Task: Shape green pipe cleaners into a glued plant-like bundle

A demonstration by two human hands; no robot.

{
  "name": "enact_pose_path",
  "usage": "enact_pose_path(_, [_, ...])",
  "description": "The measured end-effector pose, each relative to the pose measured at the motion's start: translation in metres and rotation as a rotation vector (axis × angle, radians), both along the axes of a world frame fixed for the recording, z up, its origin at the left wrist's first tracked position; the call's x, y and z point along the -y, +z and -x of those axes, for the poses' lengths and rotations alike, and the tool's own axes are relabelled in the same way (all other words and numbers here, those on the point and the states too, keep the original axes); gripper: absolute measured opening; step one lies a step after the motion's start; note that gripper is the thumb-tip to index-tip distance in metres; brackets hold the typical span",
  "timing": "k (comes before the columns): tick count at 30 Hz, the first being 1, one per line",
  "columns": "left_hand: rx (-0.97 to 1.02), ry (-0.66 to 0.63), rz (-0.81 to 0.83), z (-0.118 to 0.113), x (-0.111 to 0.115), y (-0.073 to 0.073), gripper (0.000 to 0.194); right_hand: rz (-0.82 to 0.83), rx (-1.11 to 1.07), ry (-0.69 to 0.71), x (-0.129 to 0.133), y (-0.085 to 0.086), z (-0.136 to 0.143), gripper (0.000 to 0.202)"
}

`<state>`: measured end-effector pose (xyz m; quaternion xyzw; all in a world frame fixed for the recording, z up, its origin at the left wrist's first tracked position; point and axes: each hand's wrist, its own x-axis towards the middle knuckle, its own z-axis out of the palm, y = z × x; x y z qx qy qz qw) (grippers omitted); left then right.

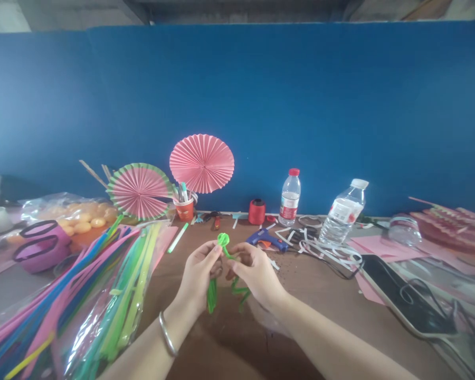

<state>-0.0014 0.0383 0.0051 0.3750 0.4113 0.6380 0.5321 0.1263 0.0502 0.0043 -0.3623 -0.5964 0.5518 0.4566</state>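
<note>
Green pipe cleaners (223,240) are held up between both hands over the brown table, their top end curled into a small round coil. My left hand (200,269) pinches them just below the coil, and a green bundle hangs down under its fingers. With thumb and fingers closed, my right hand (255,269) grips a strand that runs out from the coil. A bent, zigzag green length dangles beneath the right hand. The fingers partly hide where the strands meet.
Bagged coloured pipe cleaners (119,306) lie at left, near purple containers (43,245). Pink paper fans (201,163) stand behind a red cup of pens (184,209). A blue glue gun (267,239), bottles (290,203), white strips (332,252) and a black-topped tray (407,295) are at right.
</note>
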Motion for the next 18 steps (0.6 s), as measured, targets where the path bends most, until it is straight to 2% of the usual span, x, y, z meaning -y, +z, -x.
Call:
enact_pose_path(2, [-0.014, 0.031, -0.009, 0.001, 0.000, 0.001, 0.024, 0.040, -0.090, 0.067, -0.001, -0.002, 0.001, 0.019])
enact_pose_path(4, [-0.022, 0.035, -0.011, 0.001, 0.000, 0.003, 0.025, -0.042, -0.113, 0.085, -0.002, -0.004, 0.000, 0.023])
enact_pose_path(10, [-0.028, 0.005, 0.017, 0.000, 0.002, 0.004, 0.024, -0.656, 0.230, 0.150, -0.012, -0.010, -0.016, 0.033])
enact_pose_path(13, [-0.060, 0.006, 0.039, -0.001, 0.001, 0.001, 0.021, -0.869, 0.378, 0.178, -0.016, -0.010, -0.024, 0.028])
enact_pose_path(16, [-0.129, 0.058, 0.048, -0.001, 0.001, -0.003, 0.021, -0.922, 0.460, 0.181, -0.016, -0.006, -0.028, 0.024])
enact_pose_path(18, [-0.199, 0.100, 0.036, -0.001, 0.001, -0.005, 0.022, -0.897, 0.406, 0.140, -0.016, -0.002, -0.029, 0.020])
